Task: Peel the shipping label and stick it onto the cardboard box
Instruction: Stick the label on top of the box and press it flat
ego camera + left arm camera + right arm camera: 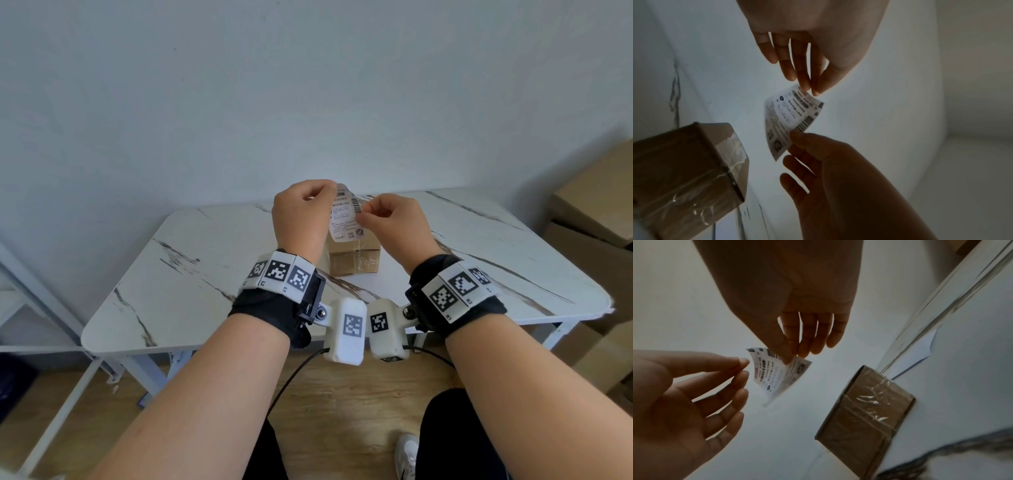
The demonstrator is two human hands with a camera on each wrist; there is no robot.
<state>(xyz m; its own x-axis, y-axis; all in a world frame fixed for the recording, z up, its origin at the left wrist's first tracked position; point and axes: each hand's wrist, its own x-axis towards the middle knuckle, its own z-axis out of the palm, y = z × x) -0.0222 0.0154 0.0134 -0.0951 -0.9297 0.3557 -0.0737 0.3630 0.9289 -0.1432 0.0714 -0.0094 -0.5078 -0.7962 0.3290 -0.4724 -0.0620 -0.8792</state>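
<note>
A white printed shipping label point(344, 219) hangs in the air between both hands, curved, just above and behind the cardboard box point(352, 260). My left hand point(327, 193) pinches the label's upper left corner between thumb and fingertips. My right hand point(364, 214) pinches its right edge by the barcode. The left wrist view shows the label point(789, 120) held by the left hand point(810, 91) above and the right hand point(795, 134) below. The small brown box point(680, 170), sealed with clear tape, sits on the table. In the right wrist view, the label point(774, 374) hangs left of the box point(865, 412).
The box sits mid-table on a white marble-patterned table point(205, 274) against a pale wall. A white sheet point(920, 353) lies flat beyond the box. Larger cardboard boxes point(589, 219) are stacked on the floor at right, and a white frame point(20, 291) stands at left.
</note>
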